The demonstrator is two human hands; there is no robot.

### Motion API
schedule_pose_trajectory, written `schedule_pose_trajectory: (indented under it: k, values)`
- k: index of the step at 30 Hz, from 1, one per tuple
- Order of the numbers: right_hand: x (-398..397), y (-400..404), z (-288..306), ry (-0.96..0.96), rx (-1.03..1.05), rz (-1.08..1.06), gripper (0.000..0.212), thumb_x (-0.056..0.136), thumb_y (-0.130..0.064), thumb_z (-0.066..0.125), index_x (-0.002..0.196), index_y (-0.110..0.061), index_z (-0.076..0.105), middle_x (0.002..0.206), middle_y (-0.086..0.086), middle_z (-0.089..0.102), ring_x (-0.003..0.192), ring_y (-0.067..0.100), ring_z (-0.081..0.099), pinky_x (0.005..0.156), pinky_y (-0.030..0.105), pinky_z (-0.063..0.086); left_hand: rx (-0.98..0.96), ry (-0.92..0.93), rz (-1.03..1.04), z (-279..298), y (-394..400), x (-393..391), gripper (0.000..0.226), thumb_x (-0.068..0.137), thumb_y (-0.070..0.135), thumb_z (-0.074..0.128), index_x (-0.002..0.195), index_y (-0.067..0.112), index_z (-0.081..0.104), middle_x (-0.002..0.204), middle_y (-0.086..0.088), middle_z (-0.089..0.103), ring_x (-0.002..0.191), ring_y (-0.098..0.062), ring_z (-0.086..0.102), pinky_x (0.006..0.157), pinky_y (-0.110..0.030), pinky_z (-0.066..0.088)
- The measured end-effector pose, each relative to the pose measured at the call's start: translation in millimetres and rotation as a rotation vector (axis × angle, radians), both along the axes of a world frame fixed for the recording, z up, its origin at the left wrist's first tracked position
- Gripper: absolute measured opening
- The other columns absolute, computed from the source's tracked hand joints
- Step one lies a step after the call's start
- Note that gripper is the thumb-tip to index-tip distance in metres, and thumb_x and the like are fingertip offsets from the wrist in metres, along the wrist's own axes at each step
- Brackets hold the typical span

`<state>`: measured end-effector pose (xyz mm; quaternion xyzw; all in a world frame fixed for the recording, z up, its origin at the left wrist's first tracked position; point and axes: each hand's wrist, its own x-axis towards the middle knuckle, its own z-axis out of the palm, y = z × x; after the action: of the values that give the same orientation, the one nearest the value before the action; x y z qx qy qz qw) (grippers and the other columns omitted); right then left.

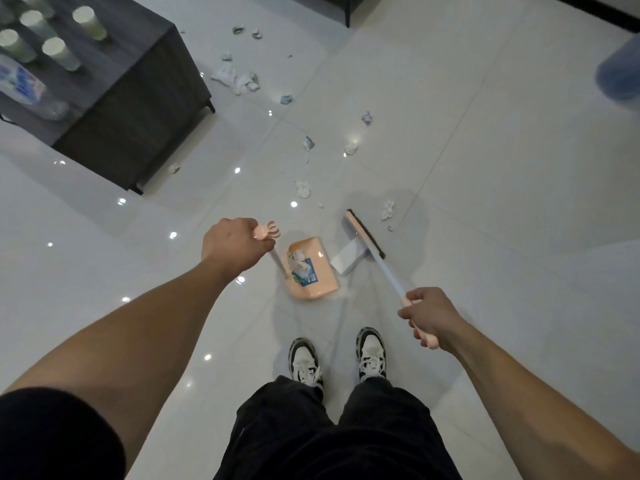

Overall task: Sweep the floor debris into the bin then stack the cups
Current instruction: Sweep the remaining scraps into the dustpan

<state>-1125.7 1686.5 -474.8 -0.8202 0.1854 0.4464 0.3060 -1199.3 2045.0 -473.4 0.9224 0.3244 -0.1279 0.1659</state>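
My left hand (232, 244) grips the top of the peach dustpan's upright handle. The dustpan (315, 280) rests on the white tile floor in front of my feet and holds some crumpled paper. My right hand (429, 315) is closed around the pink grip of the broom, whose pale shaft runs up-left to the broom head (365, 233) lying on the floor just right of the pan. Scattered paper scraps (303, 188) trail across the floor beyond, up to a bigger paper pile (237, 77). Several pale green cups (55, 51) stand apart on the dark table.
The dark low table (138, 98) fills the upper left, with a plastic-wrapped item at its near end. A blue water jug (620, 71) stands at the right edge. Dark furniture legs show at the top. My two sneakers (337, 358) are below the dustpan.
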Motion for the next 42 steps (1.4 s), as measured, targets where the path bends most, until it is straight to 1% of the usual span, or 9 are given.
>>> schedule_pose_trajectory:
  k: [3,10,15,21,25,31,37,40,42]
  values:
    - [-7,11,4,0.015,-0.009,0.119,0.048,0.089,-0.002,0.063,0.134,-0.016,0.054,0.099,0.02,0.061,0.042,0.021,0.051,0.042,0.026,0.044,0.001,0.008,-0.014,1,-1,5,0.031,0.073,0.055,0.063,0.067,0.025,0.056,0.066,0.001,0.057,0.068,-0.025,0.057,0.053,-0.028,0.034]
    - [-5,11,28,0.026,-0.047,0.284,0.036,0.089,-0.003,0.059,0.123,-0.014,0.056,0.091,0.019,0.061,0.046,0.023,0.051,0.041,0.025,0.041,0.022,0.033,-0.042,3,-6,8,0.031,0.078,0.051,0.062,0.07,0.022,0.057,0.067,0.0,0.057,0.066,-0.023,0.057,0.054,-0.027,0.037]
    - [-19,18,37,-0.039,0.059,0.129,0.048,0.089,-0.007,0.06,0.135,-0.021,0.054,0.086,0.014,0.062,0.04,0.019,0.05,0.039,0.023,0.04,0.051,0.021,-0.028,11,3,5,0.029,0.076,0.049,0.062,0.069,0.021,0.057,0.068,-0.001,0.058,0.068,-0.026,0.058,0.055,-0.027,0.038]
    - [-9,46,28,0.015,0.231,-0.146,0.032,0.089,-0.006,0.064,0.119,-0.018,0.06,0.069,0.012,0.056,0.038,0.017,0.044,0.038,0.021,0.035,0.018,-0.026,0.036,15,1,-2,0.027,0.075,0.049,0.063,0.069,0.023,0.058,0.066,0.001,0.058,0.066,-0.024,0.057,0.053,-0.027,0.036]
    - [-7,43,25,0.041,0.193,-0.118,0.026,0.09,-0.004,0.064,0.113,-0.015,0.06,0.072,0.014,0.057,0.042,0.018,0.045,0.039,0.021,0.035,-0.006,-0.063,0.025,20,3,0,0.029,0.075,0.051,0.064,0.066,0.024,0.058,0.063,0.003,0.057,0.059,-0.015,0.052,0.05,-0.026,0.031]
    - [-16,15,29,0.032,0.118,-0.188,0.015,0.091,0.0,0.06,0.102,-0.011,0.06,0.071,0.016,0.055,0.043,0.018,0.045,0.039,0.021,0.037,0.011,-0.07,-0.053,31,10,21,0.029,0.075,0.049,0.063,0.066,0.022,0.06,0.062,0.003,0.058,0.059,-0.015,0.053,0.049,-0.025,0.031]
    - [-22,-20,31,-0.021,0.062,-0.241,0.02,0.087,0.006,0.058,0.107,0.01,0.06,0.067,0.015,0.048,0.038,0.018,0.038,0.039,0.021,0.032,0.033,-0.051,-0.16,36,4,49,0.03,0.075,0.05,0.065,0.069,0.021,0.061,0.065,0.004,0.057,0.062,-0.016,0.053,0.05,-0.025,0.032]
    - [-15,-30,36,-0.041,0.058,-0.265,0.011,0.086,0.007,0.057,0.093,-0.001,0.061,0.064,0.014,0.046,0.037,0.018,0.038,0.04,0.021,0.032,0.025,-0.071,-0.17,37,-5,66,0.031,0.074,0.051,0.065,0.068,0.021,0.059,0.065,0.003,0.056,0.063,-0.019,0.054,0.051,-0.026,0.032]
    - [-5,-36,38,-0.052,0.067,-0.283,0.013,0.085,0.006,0.057,0.086,-0.007,0.056,0.062,0.012,0.045,0.037,0.017,0.037,0.04,0.021,0.032,0.012,-0.077,-0.167,36,-14,79,0.031,0.075,0.052,0.065,0.067,0.023,0.057,0.065,0.004,0.056,0.064,-0.02,0.055,0.051,-0.026,0.032]
